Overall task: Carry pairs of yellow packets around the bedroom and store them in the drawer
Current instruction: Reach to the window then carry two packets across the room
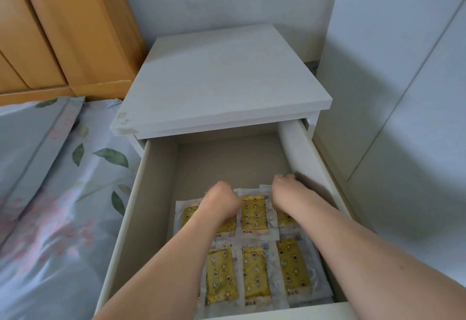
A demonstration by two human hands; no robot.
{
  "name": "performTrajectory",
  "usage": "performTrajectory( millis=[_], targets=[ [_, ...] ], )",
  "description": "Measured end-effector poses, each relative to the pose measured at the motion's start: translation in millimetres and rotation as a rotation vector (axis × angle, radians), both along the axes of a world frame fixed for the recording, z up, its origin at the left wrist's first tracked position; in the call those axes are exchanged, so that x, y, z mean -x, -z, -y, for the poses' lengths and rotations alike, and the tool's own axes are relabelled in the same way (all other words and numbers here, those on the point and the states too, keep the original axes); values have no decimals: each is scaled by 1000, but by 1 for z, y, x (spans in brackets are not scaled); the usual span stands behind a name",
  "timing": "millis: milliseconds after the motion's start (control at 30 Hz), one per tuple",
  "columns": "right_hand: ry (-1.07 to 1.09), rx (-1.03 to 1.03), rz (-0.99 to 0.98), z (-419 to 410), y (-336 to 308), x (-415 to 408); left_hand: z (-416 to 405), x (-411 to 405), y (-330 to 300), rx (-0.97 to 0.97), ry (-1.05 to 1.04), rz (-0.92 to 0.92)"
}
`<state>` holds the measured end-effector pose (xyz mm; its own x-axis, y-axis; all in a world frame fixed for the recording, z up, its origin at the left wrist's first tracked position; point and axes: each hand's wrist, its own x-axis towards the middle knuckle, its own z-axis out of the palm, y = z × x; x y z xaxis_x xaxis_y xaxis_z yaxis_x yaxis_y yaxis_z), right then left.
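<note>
Both arms reach down into the open drawer point(156, 193) at the lower centre of the frame. The left hand point(222, 200) rests on the far-left packet of the far row, fingers folded under and out of sight, so I cannot tell whether its grip is clamped on that packet or merely pressing it flat. The right hand point(283, 193), just right of centre, has its fingers curled down at the far edge of the far-right packet; again the grip itself is hidden. The yellow packets point(253, 212) lie on the drawer floor in two rows: three in the near row at the bottom of the frame, and three in the far row, two of them partly covered by the hands, so six can be counted. The far row overlaps the near row a little. As I judge it, the risk is that the slick wrappers slide as the hands lift away, dragging the far row askew or pulling a packet up with a finger. A raised corner could also catch under the nightstand point(222, 80) top when the drawer closes. A floral bedsheet point(63, 193) fills the left of the frame.
</note>
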<state>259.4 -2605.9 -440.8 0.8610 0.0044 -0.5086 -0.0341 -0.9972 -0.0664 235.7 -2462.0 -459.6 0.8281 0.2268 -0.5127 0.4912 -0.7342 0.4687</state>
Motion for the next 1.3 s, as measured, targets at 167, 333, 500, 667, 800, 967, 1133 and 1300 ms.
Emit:
performTrajectory(
  millis=[167,333,500,667,800,967,1133,1300],
  targets=[
    [-11,-102,74,7,-5,-1,1,3,-5,-49,43,33],
    [-19,-208,163,12,-65,28,-8,30,-53,-142,4,135],
    [-85,-354,166,5,-221,35,-15,46,-208,-252,155,365],
    [-208,-433,327,-17,-434,44,-32,56,-420,-393,198,562],
    [-267,-441,397,-27,-597,62,-50,79,-582,-441,178,638],
    [-341,-515,514,-38,-728,102,-68,129,-721,-543,140,760],
    [-478,-561,521,-57,-756,149,-76,200,-762,-634,27,760],
    [-709,-595,429,-108,-768,207,-101,308,-774,-739,-245,703]
  ],
)
